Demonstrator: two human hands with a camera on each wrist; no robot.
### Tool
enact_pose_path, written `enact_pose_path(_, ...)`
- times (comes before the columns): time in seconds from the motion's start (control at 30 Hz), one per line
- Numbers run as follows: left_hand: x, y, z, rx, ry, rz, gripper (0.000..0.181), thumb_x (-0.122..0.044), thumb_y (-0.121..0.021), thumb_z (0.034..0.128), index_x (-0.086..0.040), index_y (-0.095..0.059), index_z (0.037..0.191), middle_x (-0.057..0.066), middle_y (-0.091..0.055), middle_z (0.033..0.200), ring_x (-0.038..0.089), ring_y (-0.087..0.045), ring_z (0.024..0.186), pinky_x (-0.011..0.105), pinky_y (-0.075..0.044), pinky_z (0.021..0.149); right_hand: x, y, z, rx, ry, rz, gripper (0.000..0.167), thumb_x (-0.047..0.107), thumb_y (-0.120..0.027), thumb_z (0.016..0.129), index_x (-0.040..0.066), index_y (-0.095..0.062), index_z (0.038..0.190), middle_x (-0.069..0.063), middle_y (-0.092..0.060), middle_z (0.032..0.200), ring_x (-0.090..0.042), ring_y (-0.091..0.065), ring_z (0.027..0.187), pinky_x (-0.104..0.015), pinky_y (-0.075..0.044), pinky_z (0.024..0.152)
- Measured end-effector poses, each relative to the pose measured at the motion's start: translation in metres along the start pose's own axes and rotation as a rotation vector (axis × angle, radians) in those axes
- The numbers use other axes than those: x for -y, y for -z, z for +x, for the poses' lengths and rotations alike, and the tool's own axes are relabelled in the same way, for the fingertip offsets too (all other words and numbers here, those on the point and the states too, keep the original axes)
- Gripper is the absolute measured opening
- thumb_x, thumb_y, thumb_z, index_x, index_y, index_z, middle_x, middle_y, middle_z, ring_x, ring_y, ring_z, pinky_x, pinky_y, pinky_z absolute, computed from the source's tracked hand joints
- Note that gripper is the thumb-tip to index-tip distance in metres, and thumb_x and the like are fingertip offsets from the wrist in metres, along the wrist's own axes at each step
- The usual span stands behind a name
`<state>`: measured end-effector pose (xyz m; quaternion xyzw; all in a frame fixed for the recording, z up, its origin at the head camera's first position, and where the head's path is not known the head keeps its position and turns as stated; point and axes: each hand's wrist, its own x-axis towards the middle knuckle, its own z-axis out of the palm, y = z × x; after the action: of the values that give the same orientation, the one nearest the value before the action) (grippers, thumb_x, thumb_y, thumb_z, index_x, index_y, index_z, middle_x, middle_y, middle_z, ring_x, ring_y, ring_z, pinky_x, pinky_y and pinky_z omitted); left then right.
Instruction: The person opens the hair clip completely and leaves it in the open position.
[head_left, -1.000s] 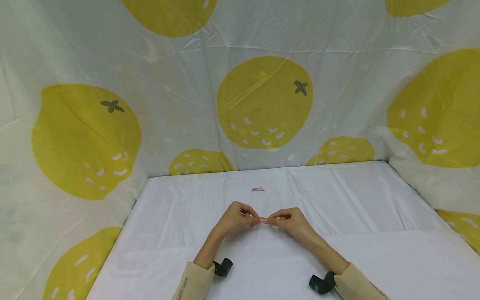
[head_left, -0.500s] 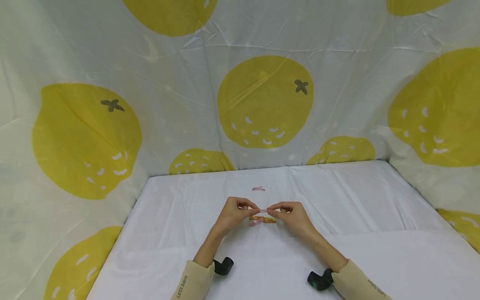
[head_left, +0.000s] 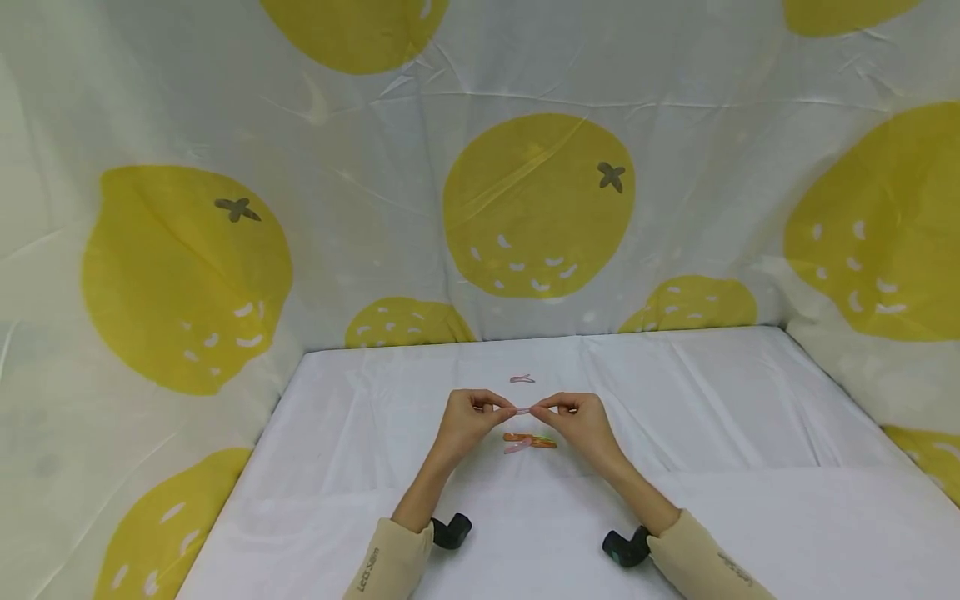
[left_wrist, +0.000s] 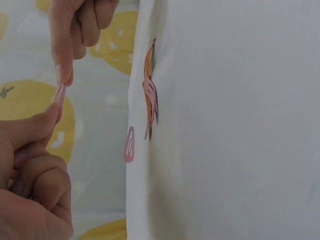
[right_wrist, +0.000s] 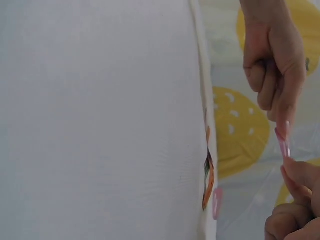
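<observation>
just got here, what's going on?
A person's left hand and right hand pinch opposite ends of a pink clip, held above the white table. A pile of clips, orange, pink and green, lies nearer the person; a lone clip, also pink, lies farther off.

My head view is evenly lit; my wrist views look dimmer and greyer; in the left one, a soft-edged shadow crosses the tabletop point(left_wrist: 240, 125).

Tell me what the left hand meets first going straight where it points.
Likely the right hand, pinching the other end of the pink clip that the left hand holds, though depth is unclear.
</observation>
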<state>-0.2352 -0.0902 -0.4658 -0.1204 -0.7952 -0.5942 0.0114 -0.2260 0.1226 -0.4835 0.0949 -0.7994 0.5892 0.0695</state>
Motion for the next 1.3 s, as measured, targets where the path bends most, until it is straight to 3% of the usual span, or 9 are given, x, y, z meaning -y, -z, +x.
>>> enact_pose_path(0.23,-0.001,-0.005,0.001,-0.087,-0.020,0.041,0.005,-0.004,-0.084,0.0843,-0.002,-0.081,0.081,-0.007,-0.037,0.054,0.005,-0.030,0.050,0.020,-0.023,0.047,0.003,-0.007,0.002,-0.022,0.060,-0.007,0.015,0.020,-0.085,0.087,0.006,-0.082,0.086,0.004,-0.030,0.056,0.001,-0.023,0.049,-0.020,-0.021,0.048)
enact_pose_path(0.67,-0.002,-0.011,-0.001,-0.148,-0.064,0.064,0.006,-0.003,-0.083,0.0831,-0.005,-0.081,0.079,-0.005,-0.034,0.053,0.007,-0.029,0.049,0.020,-0.020,0.045,0.005,-0.012,-0.003,-0.076,0.134,0.022,0.007,0.007,-0.084,0.085,0.003,-0.079,0.082,0.003,-0.028,0.054,0.006,-0.022,0.047,-0.018,-0.020,0.048)
enact_pose_path(0.9,0.001,-0.010,0.000,-0.145,-0.087,0.078,0.006,-0.002,-0.084,0.0825,-0.002,-0.080,0.078,-0.004,-0.032,0.051,0.006,-0.026,0.047,0.020,-0.019,0.045,0.004,-0.014,-0.005,-0.077,0.171,0.029,0.009,0.007,-0.084,0.085,0.006,-0.079,0.078,0.005,-0.029,0.053,0.004,-0.023,0.049,-0.018,-0.022,0.049)
enact_pose_path(1.3,0.001,-0.007,0.002,-0.122,-0.122,0.073,0.004,-0.005,-0.085,0.0842,-0.002,-0.082,0.083,-0.006,-0.030,0.055,0.005,-0.025,0.051,0.020,-0.020,0.047,0.003,-0.014,-0.002,-0.115,0.182,-0.002,0.007,0.010,-0.086,0.084,0.004,-0.081,0.085,0.004,-0.027,0.054,0.007,-0.020,0.047,-0.018,-0.018,0.048)
